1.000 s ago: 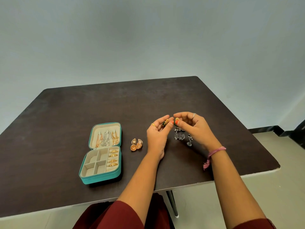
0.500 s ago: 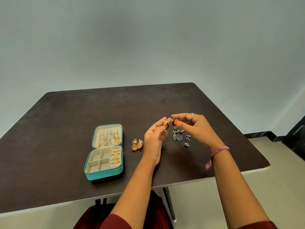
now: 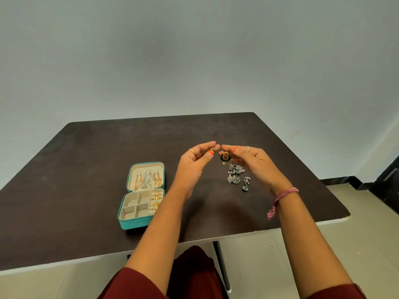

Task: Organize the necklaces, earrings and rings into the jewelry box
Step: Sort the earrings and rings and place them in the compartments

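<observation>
An open teal jewelry box [image 3: 138,224] lies at the left of the dark table [image 3: 86,169]. Necklaces [image 3: 146,180] hang in its lid and gold rings [image 3: 155,200] fill its right slot. My left hand [image 3: 193,169] is raised above the table and pinches a small gold piece [image 3: 211,150] between thumb and fingertip. Facing it, my right hand [image 3: 252,162] pinches a green and gold earring [image 3: 225,157], which hangs just right of the gold piece. Several silver earrings [image 3: 235,174] lie on the table under my right hand.
One more silver earring [image 3: 245,184] lies apart, nearer my right wrist. The table's front edge [image 3: 237,237] runs close to my body, with a metal leg [image 3: 222,266] below it. A grey wall stands behind the table.
Both hands have lifted a little and drawn slightly apart. The small gold piece now sits in my left fingers, apart from the green earring. The gold earrings beside the box are now hidden behind my left hand.
</observation>
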{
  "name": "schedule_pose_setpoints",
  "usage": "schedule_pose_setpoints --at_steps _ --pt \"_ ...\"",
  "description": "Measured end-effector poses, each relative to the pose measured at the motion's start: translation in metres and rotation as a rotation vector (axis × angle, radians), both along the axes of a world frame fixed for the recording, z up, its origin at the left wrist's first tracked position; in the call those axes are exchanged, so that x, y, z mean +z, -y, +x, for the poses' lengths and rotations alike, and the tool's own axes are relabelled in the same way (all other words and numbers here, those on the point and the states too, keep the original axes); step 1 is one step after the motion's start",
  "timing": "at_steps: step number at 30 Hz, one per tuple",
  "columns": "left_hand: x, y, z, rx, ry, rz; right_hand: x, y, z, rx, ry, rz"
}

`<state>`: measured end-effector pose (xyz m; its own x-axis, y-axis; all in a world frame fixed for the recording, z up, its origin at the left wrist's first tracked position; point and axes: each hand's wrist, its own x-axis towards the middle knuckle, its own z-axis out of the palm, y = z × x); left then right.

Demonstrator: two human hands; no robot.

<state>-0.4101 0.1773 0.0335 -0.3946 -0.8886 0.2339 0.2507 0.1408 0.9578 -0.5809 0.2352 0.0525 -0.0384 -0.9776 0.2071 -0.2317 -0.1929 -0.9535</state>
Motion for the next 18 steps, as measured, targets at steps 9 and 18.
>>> schedule_pose_setpoints --at_steps 9,18 --pt "0.012 0.018 0.03 -0.155 0.091 0.306 -0.01 0.012 0.015 0.049 0.169 0.137" --pt "-0.012 0.014 0.024 -0.06 0.24 0.383 -0.026 0.02 0.025 0.033 0.102 0.323"
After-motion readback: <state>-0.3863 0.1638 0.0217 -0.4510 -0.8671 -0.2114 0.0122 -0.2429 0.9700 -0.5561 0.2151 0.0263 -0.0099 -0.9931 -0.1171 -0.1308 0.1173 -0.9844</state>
